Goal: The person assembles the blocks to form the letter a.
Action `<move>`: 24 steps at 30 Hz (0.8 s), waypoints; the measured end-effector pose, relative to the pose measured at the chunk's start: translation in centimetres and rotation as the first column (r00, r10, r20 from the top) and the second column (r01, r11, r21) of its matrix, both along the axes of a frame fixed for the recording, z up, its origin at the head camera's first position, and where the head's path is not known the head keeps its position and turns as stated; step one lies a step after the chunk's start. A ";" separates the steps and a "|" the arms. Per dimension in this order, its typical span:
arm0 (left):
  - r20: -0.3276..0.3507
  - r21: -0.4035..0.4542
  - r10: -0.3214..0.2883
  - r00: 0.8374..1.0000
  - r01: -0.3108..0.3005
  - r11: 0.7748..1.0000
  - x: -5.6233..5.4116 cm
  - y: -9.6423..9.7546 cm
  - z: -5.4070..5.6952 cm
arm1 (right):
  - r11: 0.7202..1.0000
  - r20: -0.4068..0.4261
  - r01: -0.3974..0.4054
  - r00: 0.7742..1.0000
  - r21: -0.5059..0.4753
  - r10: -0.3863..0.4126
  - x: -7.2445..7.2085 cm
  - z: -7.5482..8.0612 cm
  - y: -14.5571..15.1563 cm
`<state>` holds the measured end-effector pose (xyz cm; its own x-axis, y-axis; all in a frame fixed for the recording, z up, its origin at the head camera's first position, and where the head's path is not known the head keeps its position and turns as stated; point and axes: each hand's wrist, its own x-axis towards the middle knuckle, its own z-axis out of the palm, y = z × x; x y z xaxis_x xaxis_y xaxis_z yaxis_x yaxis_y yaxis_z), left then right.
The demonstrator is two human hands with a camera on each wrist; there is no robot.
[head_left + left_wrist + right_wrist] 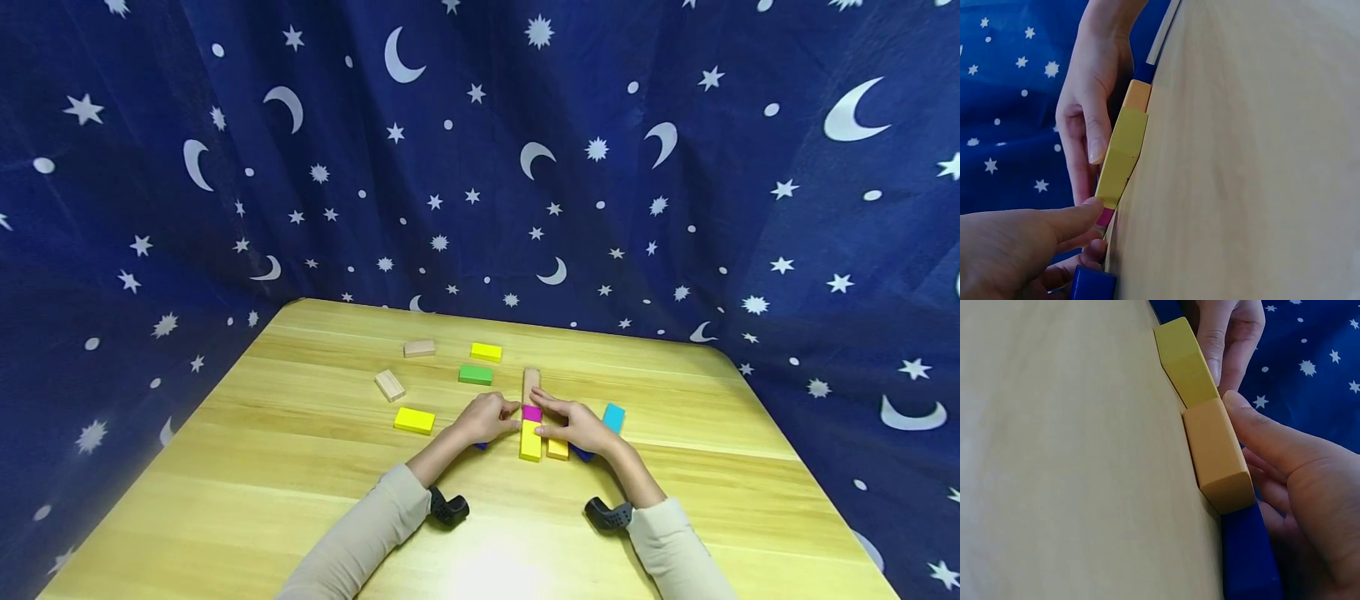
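Three blocks lie end to end in a row: a plain wooden block point(531, 382), a magenta block point(532, 413) and a yellow block point(530, 442). From the left side, my left hand point(486, 417) touches the row, its thumb at the yellow block's end beside the magenta one. My right hand point(576, 423) is on the other side, thumb by the yellow block and longer fingers reaching toward the wooden block. Beneath the right hand are an orange block point(1219, 450) and a dark blue block point(1250, 556). Another blue block point(1094, 284) lies under the left hand, mostly hidden in the head view.
Left of the row lie a green block point(476, 375), two yellow blocks, one far point(486, 352) and one nearer point(414, 421), and two plain wooden blocks point(419, 348). A light blue block point(613, 417) lies to the right. A starry curtain point(480, 167) hangs behind the wooden table point(225, 467).
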<state>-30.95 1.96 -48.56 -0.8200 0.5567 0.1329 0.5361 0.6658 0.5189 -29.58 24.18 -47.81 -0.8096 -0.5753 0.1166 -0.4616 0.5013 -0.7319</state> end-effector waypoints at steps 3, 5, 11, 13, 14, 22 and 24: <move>0.009 0.007 -0.003 1.000 0.002 1.000 0.0 0.0 -0.1 | 1.000 -0.003 0.009 1.000 -0.010 -0.009 0.1 0.0 0.0; 0.010 0.012 -0.004 1.000 0.004 1.000 0.0 0.0 -0.1 | 1.000 0.000 0.013 1.000 -0.019 -0.013 0.1 0.0 0.0; 0.009 0.009 -0.007 1.000 0.007 1.000 -0.1 -0.1 -0.1 | 1.000 -0.004 0.019 1.000 -0.007 -0.019 0.1 0.0 -0.1; 0.008 0.010 -0.009 1.000 0.009 1.000 -0.1 -0.1 -0.1 | 1.000 -0.001 0.022 1.000 0.003 -0.022 0.0 0.0 -0.1; 0.009 0.012 -0.010 1.000 0.010 1.000 -0.1 -0.1 -0.1 | 1.000 0.002 0.023 1.000 0.005 -0.023 0.1 0.0 -0.1; 0.000 0.021 -0.021 1.000 0.021 1.000 -0.1 -0.2 -0.1 | 0.999 -0.038 0.042 0.998 0.010 -0.042 0.3 0.2 -0.1; -0.004 0.020 -0.028 1.000 0.028 0.999 -0.1 -0.2 -0.1 | 0.998 -0.064 0.063 0.996 0.010 -0.062 0.3 0.1 -0.3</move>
